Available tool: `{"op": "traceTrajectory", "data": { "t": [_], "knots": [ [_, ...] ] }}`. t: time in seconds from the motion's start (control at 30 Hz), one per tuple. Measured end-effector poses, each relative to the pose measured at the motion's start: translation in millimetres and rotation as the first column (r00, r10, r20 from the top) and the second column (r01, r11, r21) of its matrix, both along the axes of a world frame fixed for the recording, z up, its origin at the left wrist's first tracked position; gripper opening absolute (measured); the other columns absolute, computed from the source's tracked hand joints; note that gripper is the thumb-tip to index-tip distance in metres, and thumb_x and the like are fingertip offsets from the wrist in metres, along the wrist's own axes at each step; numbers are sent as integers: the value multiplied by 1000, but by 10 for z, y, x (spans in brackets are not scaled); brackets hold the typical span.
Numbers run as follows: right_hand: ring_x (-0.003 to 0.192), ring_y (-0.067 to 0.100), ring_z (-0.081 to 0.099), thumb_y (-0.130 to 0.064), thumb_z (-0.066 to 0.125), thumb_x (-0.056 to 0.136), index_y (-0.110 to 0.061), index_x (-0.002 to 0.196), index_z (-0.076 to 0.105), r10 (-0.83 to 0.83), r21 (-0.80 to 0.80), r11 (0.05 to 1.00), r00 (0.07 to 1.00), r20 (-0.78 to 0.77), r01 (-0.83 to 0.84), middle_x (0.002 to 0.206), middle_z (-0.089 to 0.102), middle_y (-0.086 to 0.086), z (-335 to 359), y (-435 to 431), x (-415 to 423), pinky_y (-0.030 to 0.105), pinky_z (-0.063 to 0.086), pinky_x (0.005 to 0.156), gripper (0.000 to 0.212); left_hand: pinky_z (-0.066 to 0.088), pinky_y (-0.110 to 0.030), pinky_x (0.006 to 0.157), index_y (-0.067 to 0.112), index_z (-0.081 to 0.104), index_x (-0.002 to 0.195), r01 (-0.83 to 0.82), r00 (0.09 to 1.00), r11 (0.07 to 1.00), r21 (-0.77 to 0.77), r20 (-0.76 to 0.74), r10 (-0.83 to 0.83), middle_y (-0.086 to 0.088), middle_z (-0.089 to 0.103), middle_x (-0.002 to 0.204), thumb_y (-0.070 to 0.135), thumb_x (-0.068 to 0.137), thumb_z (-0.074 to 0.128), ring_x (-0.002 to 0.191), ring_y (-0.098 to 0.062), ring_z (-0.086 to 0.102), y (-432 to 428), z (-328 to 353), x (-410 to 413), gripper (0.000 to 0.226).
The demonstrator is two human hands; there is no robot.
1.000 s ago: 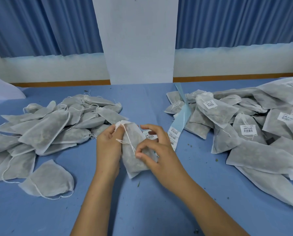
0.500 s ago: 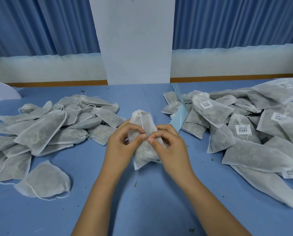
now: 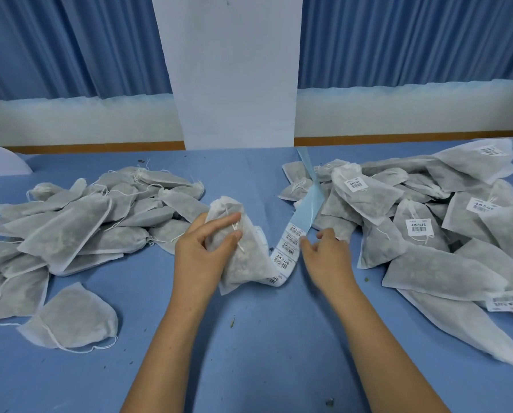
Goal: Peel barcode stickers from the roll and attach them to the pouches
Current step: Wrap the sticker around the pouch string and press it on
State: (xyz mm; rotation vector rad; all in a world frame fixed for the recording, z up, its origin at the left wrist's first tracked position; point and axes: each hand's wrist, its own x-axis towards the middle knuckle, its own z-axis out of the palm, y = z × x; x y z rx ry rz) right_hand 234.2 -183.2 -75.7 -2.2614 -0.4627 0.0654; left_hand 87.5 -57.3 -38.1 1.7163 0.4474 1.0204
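Head view: the left hand (image 3: 203, 253) grips one pouch (image 3: 244, 265) at the table's (image 3: 264, 353) middle, fingers and thumb curled round its upper part, its gathered top pointing away from the person. Just right of it the sticker strip (image 3: 289, 248) runs from under the pouch's lower end up to its bare blue backing (image 3: 310, 204), which rises over the right pile (image 3: 413, 231) of labelled pouches. The right hand (image 3: 323, 253) is at the strip's right edge, fingers loosely bent and blurred; whether they pinch the strip cannot be told. The left pile (image 3: 70, 228), with no labels showing, lies well apart to the left, and a lone pouch (image 3: 73, 317) sits nearer the person. Blue curtains (image 3: 70, 46) and a white pillar (image 3: 234, 70) stand behind.
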Motion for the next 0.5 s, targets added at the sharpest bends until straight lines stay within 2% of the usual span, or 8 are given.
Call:
{"op": "traceTrajectory", "data": {
  "t": [0.07, 0.13, 0.17, 0.23, 0.3, 0.37, 0.43, 0.5],
  "knots": [
    [104, 28, 54, -37, 51, 94, -3, 120, 44, 48, 60, 997, 993, -104, -42, 103, 65, 15, -50, 78, 9, 35, 42, 94, 43, 43, -11, 90, 27, 75, 101, -16, 1000, 998, 57, -16, 17, 7, 63, 110, 4, 81, 73, 105, 8, 56, 9, -9, 7, 31],
    [90, 15, 58, -28, 58, 92, -8, 108, 50, 103, 321, 946, 974, -203, -33, 100, 66, 9, -25, 145, -18, 11, 44, 76, 27, 41, -10, 94, 24, 74, 104, -47, 998, 994, 100, -32, 50, 6, 60, 116, 2, 82, 72, 109, 8, 52, 32, -22, 6, 31],
    [85, 12, 58, -22, 61, 90, -11, 98, 52, 98, 433, 901, 970, -222, 8, 98, 66, 6, -1, 158, -26, 8, 43, 68, 17, 40, -11, 95, 23, 74, 103, -83, 995, 988, 127, -37, 88, 6, 58, 118, 2, 81, 72, 111, 6, 52, 41, -30, 6, 30],
    [80, 12, 60, -11, 65, 85, -14, 91, 54, 60, 595, 796, 965, -255, 108, 90, 66, 4, 36, 140, -33, 14, 44, 70, 13, 40, -12, 92, 21, 74, 92, -218, 973, 954, 207, -29, 229, 2, 55, 116, 0, 80, 71, 108, -8, 53, 54, -41, 7, 24],
    [71, 5, 64, -2, 67, 81, -13, 91, 56, 100, 731, 661, 945, -311, 170, 87, 68, 5, 99, 105, -61, 16, 49, 67, 19, 36, -5, 80, 19, 71, 78, -367, 926, 888, 278, 24, 376, -3, 52, 112, -6, 77, 70, 98, -20, 53, 71, -61, 10, 25],
    [64, -1, 64, 3, 68, 79, -11, 89, 57, 160, 804, 571, 937, -310, 168, 85, 71, 2, 155, 72, -95, 14, 48, 61, 21, 33, -2, 77, 17, 70, 74, -433, 898, 843, 320, 73, 434, -10, 53, 112, -11, 76, 68, 96, -21, 52, 86, -81, 11, 28],
    [63, -1, 65, 7, 67, 78, -5, 94, 57, 221, 828, 553, 943, -250, 90, 74, 72, -7, 212, 54, -156, 12, 48, 59, 22, 34, -1, 79, 13, 72, 78, -419, 905, 835, 357, 94, 414, -13, 54, 111, -12, 77, 68, 99, -21, 53, 88, -100, 19, 25],
    [64, 3, 66, 10, 66, 78, -5, 93, 58, 305, 825, 564, 936, -177, -28, 71, 72, -7, 235, 67, -235, 12, 49, 60, 23, 36, -2, 80, 10, 74, 83, -365, 928, 835, 412, 92, 360, -11, 55, 108, -11, 78, 69, 98, -18, 53, 69, -112, 36, 23]
  ]
}}
